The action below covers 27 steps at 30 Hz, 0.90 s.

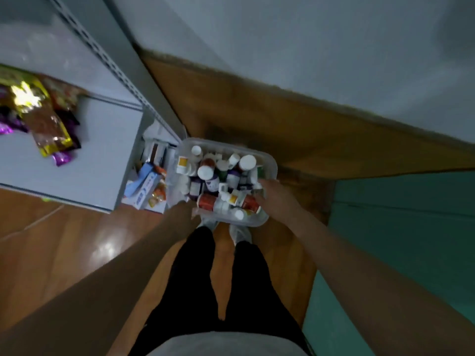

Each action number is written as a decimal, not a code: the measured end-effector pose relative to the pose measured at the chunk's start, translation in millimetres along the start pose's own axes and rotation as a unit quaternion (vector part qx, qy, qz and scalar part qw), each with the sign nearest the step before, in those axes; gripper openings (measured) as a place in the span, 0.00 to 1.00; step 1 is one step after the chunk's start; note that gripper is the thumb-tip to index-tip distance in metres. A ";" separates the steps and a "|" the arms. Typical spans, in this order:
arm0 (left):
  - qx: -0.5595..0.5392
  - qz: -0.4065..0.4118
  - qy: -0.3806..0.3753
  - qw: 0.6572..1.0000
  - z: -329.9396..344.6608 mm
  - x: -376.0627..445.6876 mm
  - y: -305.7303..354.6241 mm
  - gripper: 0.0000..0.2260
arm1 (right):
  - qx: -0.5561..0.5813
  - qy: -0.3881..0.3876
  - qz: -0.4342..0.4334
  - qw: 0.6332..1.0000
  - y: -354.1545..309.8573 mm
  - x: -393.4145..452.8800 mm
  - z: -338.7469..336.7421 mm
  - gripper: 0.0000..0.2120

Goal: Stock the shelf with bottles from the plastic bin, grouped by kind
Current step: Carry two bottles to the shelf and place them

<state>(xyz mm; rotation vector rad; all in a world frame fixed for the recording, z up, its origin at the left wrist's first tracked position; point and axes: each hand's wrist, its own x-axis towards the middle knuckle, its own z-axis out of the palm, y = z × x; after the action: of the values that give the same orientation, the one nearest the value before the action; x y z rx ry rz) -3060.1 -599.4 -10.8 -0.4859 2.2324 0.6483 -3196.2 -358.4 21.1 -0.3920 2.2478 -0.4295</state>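
A clear plastic bin point(274, 166) is in front of my feet, heaped with several small bottles. Among them are a red-labelled one point(207, 201), a purple-labelled one point(213, 182) and a white-capped one point(247, 162). My left hand point(184, 212) holds the bin's near left corner, its fingers hidden under the edge. My right hand point(273, 197) grips the right rim, fingertips curled over into the bin. The grey metal shelf point(84, 173) stands to the left. The picture is motion-blurred.
Shiny snack packets point(46, 124) lie on the upper shelf board. Boxes and packets point(147, 185) fill the lower level beside the bin. A slotted shelf upright point(120, 73) runs diagonally. Wooden floor point(64, 240) lies below, a green mat point(401, 240) to the right, and a grey wall behind.
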 end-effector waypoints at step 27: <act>0.272 0.022 0.049 0.961 34.7 106.1 5.9 0.29 | -0.121 -0.061 0.019 0.991 30.7 96.2 93.3 0.28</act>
<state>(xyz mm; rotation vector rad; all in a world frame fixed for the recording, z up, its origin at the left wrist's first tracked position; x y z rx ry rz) -3112.6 -589.4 -109.0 -0.1894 2.3925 0.0134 -3190.6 -387.0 -113.3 -0.4861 2.1890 -0.1088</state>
